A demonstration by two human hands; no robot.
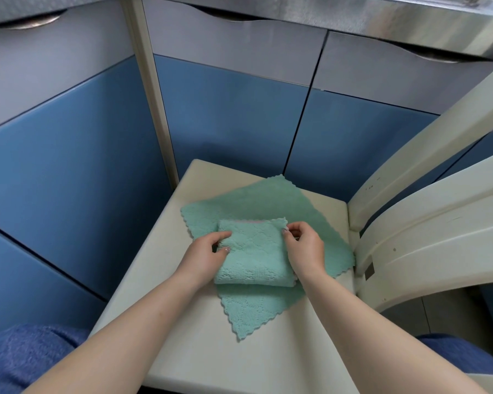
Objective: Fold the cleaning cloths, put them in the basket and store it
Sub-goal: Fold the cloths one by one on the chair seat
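Note:
A folded mint-green cleaning cloth [254, 253] lies on top of a second, unfolded mint-green cloth [271, 200] spread flat on the cream seat of a chair [199, 345]. A thin pink edge shows at the folded cloth's far rim. My left hand [202, 255] grips the folded cloth's left edge, thumb on top. My right hand [303, 250] pinches its right edge near the far corner. No basket is in view.
The chair's cream backrest [427, 231] curves up on the right. Blue and grey cabinet doors [234, 115] stand close behind and to the left of the seat. My knees in blue fabric [26, 356] flank the seat's near edge.

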